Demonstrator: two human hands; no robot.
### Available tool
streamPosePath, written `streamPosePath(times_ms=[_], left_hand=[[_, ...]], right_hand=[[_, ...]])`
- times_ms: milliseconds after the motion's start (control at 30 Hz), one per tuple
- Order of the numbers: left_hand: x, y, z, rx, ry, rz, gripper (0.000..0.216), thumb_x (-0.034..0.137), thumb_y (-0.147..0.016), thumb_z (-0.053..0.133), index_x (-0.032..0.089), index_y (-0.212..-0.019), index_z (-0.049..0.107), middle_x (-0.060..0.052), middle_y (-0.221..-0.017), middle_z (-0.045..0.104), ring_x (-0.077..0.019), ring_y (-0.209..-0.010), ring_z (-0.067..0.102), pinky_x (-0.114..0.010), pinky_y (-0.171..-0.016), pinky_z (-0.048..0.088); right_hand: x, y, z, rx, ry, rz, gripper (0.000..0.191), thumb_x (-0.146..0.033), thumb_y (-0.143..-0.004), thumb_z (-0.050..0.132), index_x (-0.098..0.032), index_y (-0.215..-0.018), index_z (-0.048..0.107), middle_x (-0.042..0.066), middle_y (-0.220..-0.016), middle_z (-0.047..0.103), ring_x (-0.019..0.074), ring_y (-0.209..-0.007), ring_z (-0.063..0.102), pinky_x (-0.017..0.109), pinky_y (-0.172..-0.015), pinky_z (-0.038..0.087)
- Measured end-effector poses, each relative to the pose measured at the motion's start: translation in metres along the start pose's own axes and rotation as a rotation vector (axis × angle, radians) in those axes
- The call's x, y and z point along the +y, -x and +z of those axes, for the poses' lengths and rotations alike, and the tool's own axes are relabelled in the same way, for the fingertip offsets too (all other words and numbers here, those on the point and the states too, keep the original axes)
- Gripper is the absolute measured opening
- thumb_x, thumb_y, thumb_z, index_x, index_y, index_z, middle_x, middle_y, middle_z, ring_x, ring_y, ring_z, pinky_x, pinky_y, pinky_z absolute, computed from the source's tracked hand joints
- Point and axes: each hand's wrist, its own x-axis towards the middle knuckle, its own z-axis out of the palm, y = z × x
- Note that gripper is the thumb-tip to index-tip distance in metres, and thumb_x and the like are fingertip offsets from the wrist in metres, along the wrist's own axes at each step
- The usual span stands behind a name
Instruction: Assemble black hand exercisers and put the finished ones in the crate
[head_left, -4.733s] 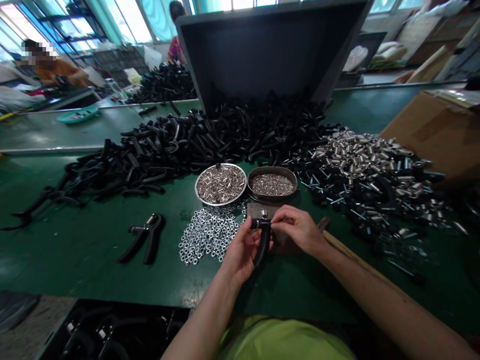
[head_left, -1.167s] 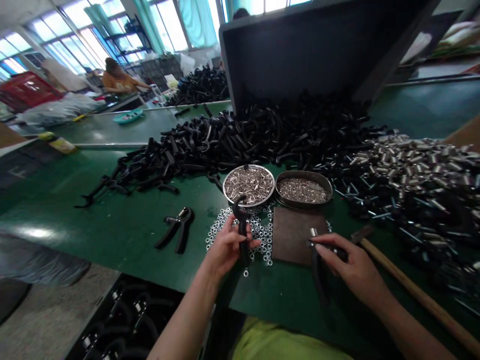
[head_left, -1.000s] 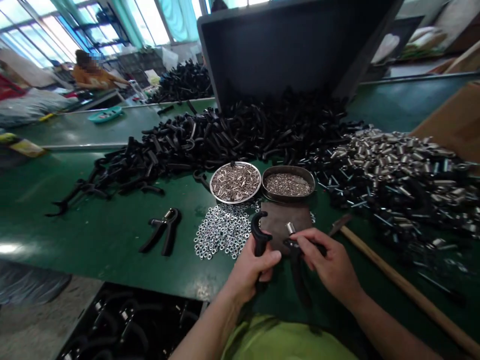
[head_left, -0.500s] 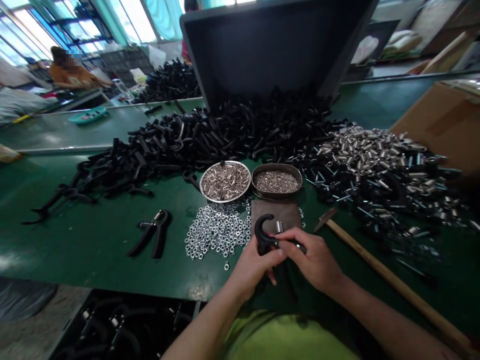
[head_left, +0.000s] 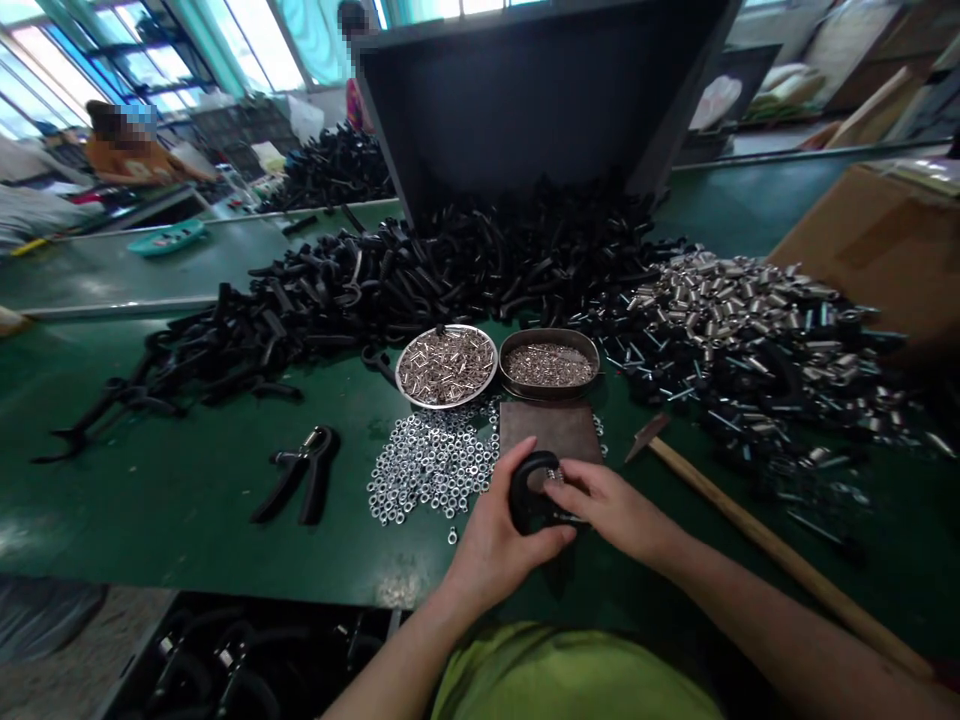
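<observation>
My left hand [head_left: 491, 535] is closed around a black hand grip strengthener [head_left: 523, 500], its curved hook end facing up. My right hand [head_left: 611, 505] pinches a small silver coil spring [head_left: 553, 476] against the inside of that hook. My fingers hide the lower part of the grip. Just beyond my hands lies a flat brown metal plate [head_left: 547, 428]. Loose silver nuts [head_left: 427, 465] spread to the left of it. Farther left, a second hand grip strengthener [head_left: 300, 475] with its spring fitted lies with its handles spread.
A round dish of pins [head_left: 446, 368] and an oval tin of tiny metal parts [head_left: 551, 365] stand ahead. Black handles [head_left: 420, 260] are heaped before a tipped grey bin [head_left: 525, 110]. Springs [head_left: 720, 300], a hammer [head_left: 750, 530] and a cardboard box [head_left: 877, 240] lie right. Co-workers sit beyond.
The grip has turned in my left hand, its hook now nearer the spring. My right fingers have shifted up onto the spring, and my left fingers have spread around the hook.
</observation>
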Motion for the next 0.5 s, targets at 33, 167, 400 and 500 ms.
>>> streamPosePath(times_ms=[33,167,400,500], left_hand=[[-0.002,0.002,0.002,0.040,0.029,-0.006,0.080,0.022,-0.067,0.073,0.027,-0.135,0.031,-0.004,-0.123,0.056,-0.0210,-0.110,0.056,-0.036,-0.097,0.044],[-0.008,0.011,0.006,0.096,0.018,-0.022,0.081,0.027,-0.064,0.077,0.026,-0.132,0.033,-0.005,-0.121,0.056,-0.0218,-0.109,0.057,-0.037,-0.095,0.046],[-0.011,0.013,0.010,0.121,-0.023,-0.012,0.078,0.031,-0.060,0.080,0.026,-0.126,0.038,-0.003,-0.113,0.060,-0.0207,-0.102,0.060,-0.036,-0.090,0.049],[-0.013,0.013,0.015,0.164,0.017,-0.022,0.080,0.030,-0.059,0.080,0.026,-0.126,0.037,-0.003,-0.114,0.059,-0.0204,-0.102,0.059,-0.036,-0.091,0.048]], right_hand=[[-0.003,0.000,0.002,0.068,0.071,-0.025,0.031,-0.046,-0.087,0.048,-0.016,-0.085,0.057,0.005,-0.086,0.064,0.0172,-0.079,0.058,0.027,-0.068,0.044],[-0.012,0.006,0.010,0.151,0.417,-0.053,0.024,-0.036,-0.090,0.043,-0.019,-0.074,0.049,0.004,-0.076,0.061,0.0172,-0.073,0.057,0.029,-0.064,0.040],[-0.009,0.010,0.013,0.172,0.759,-0.137,0.021,-0.030,-0.093,0.038,-0.021,-0.075,0.044,0.003,-0.075,0.062,0.0181,-0.073,0.061,0.028,-0.063,0.037],[-0.007,0.011,0.012,0.199,0.797,-0.148,0.020,-0.028,-0.094,0.038,-0.020,-0.076,0.044,0.003,-0.075,0.062,0.0177,-0.071,0.062,0.027,-0.061,0.038]])
